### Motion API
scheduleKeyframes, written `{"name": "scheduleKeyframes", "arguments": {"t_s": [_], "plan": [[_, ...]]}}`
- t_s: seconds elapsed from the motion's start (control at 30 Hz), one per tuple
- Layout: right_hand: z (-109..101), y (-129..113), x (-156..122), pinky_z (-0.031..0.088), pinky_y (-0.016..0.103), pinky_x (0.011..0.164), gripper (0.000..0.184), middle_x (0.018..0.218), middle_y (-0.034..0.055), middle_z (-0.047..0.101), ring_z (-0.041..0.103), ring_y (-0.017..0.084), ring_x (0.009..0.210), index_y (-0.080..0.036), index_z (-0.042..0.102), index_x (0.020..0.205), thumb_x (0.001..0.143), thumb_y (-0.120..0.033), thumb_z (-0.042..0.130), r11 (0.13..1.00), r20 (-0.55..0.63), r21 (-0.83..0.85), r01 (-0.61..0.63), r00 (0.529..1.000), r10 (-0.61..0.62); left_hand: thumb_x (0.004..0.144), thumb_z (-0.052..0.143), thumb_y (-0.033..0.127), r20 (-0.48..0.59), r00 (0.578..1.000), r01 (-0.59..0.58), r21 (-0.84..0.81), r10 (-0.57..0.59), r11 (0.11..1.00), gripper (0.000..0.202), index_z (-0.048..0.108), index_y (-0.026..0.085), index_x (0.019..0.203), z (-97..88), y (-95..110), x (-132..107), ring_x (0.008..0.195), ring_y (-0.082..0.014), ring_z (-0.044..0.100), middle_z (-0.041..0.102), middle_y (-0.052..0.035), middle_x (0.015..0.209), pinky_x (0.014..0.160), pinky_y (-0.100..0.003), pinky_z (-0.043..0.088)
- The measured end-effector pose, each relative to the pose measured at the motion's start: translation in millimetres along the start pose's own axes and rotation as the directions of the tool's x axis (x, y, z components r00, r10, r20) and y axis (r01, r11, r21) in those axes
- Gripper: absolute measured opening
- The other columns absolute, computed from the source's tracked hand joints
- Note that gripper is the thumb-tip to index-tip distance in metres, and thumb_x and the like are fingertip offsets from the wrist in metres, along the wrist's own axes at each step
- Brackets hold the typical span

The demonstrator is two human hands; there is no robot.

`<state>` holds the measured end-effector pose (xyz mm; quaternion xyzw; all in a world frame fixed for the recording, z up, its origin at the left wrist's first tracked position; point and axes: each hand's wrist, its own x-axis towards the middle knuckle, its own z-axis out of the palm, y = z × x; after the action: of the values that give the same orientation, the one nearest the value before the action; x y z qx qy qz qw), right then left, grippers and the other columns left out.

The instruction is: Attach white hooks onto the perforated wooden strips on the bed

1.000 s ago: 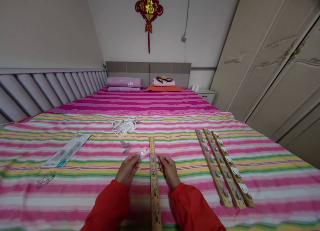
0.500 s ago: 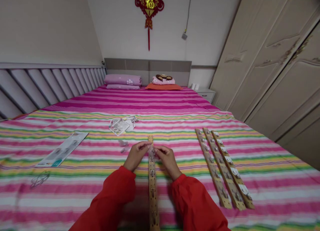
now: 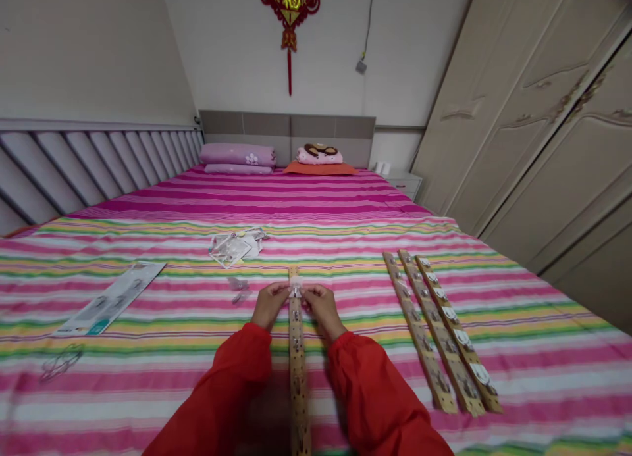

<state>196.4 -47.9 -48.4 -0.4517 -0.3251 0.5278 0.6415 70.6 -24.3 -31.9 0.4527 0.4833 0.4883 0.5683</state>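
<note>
A long wooden strip (image 3: 297, 360) with small holes lies lengthwise on the bed before me, bearing a row of metal hooks on clear backings. Near its far end, my left hand (image 3: 270, 304) pinches the left edge of a clear adhesive hook (image 3: 295, 290). Fingers of my right hand (image 3: 320, 307) close on the opposite edge of the same piece. The clear hook is over the strip; whether it is stuck down I cannot tell. Just left of my left hand lies a small clear scrap with a metal bit (image 3: 239, 288).
Several hook-bearing things lie at right: two strips with metal hooks (image 3: 428, 331) and one with white hooks (image 3: 461, 337). A packaging pile (image 3: 237, 245) is further back. On the left lie a hook card (image 3: 109, 300) and a thin wire-like tangle (image 3: 62, 362). Pillows (image 3: 239, 154) stand by the headboard.
My hands have brought the clear hook flatter and more squarely over the strip, with fingers now on its two sides. The view has shifted slightly.
</note>
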Motion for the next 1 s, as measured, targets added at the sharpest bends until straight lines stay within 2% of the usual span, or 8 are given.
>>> {"name": "scheduleKeyframes", "arguments": {"t_s": [0.17, 0.3, 0.63, 0.83, 0.93, 1.0], "plan": [[-1, 12, 7, 0.039, 0.023, 0.050, 0.011, 0.048, -0.0032, 0.060, 0.051, 0.011, 0.047, -0.015, 0.066, 0.059, 0.053, -0.024, 0.070, 0.999, -0.053, -0.016, 0.043, 0.998, -0.044, 0.050, 0.077, 0.034, -0.010, 0.998, -0.060, 0.045, 0.061, 0.997, 0.033, 0.069, 0.012, 0.074, -2.2, -12, 8, 0.064, -0.0148, 0.062, 0.070, -0.0032, 0.067, 0.065, -0.027, 0.048], [-1, 20, 9, 0.042, 0.026, 0.054, 0.014, 0.055, -0.0002, 0.066, 0.056, 0.014, 0.054, -0.015, 0.068, 0.061, 0.053, -0.027, 0.070, 0.997, -0.067, -0.045, 0.065, 0.995, -0.068, 0.049, 0.074, 0.032, -0.040, 0.994, -0.103, 0.077, 0.106, 0.992, 0.029, 0.069, 0.013, 0.070, -2.1, -18, 11, 0.065, -0.0163, 0.063, 0.070, -0.0033, 0.065, 0.065, -0.027, 0.047], [-6, 39, 19, 0.044, 0.026, 0.055, 0.013, 0.057, 0.0000, 0.066, 0.056, 0.015, 0.055, -0.016, 0.068, 0.062, 0.054, -0.026, 0.069, 0.993, -0.091, -0.091, 0.082, 0.992, -0.090, 0.052, 0.071, 0.028, -0.045, 0.994, -0.097, 0.087, 0.102, 0.991, 0.025, 0.068, 0.013, 0.072, 0.1, -24, 12, 0.065, -0.0159, 0.063, 0.069, -0.0026, 0.064, 0.065, -0.027, 0.048], [-7, 45, 21, 0.045, 0.026, 0.055, 0.012, 0.058, -0.0008, 0.065, 0.057, 0.015, 0.057, -0.017, 0.067, 0.064, 0.055, -0.025, 0.067, 0.991, -0.094, -0.106, 0.085, 0.991, -0.095, 0.051, 0.071, 0.021, -0.107, 0.990, -0.086, 0.107, 0.097, 0.991, 0.025, 0.067, 0.014, 0.074, -0.2, -30, 13, 0.064, -0.0146, 0.062, 0.067, -0.0010, 0.064, 0.062, -0.025, 0.048], [-7, 47, 21, 0.044, 0.025, 0.052, 0.016, 0.056, -0.0021, 0.062, 0.055, 0.014, 0.054, -0.016, 0.068, 0.069, 0.056, -0.025, 0.067, 0.990, -0.104, -0.111, 0.081, 0.990, -0.093, 0.051, 0.072, 0.020, -0.144, 0.986, -0.074, 0.103, 0.088, 0.992, 0.033, 0.066, 0.013, 0.083, -0.3, -33, 14, 0.061, -0.0122, 0.060, 0.063, 0.0007, 0.065, 0.060, -0.024, 0.047], [-7, 46, 21, 0.042, 0.024, 0.049, 0.027, 0.054, -0.0042, 0.059, 0.052, 0.013, 0.050, -0.016, 0.070, 0.082, 0.057, -0.024, 0.067, 0.989, -0.098, -0.121, 0.083, 0.991, -0.095, 0.052, 0.072, 0.020, -0.171, 0.982, -0.065, 0.096, 0.080, 0.993, 0.038, 0.065, 0.013, 0.088, 0.1, -35, 14, 0.061, -0.0113, 0.059, 0.061, 0.0013, 0.067, 0.060, -0.023, 0.047]]}}
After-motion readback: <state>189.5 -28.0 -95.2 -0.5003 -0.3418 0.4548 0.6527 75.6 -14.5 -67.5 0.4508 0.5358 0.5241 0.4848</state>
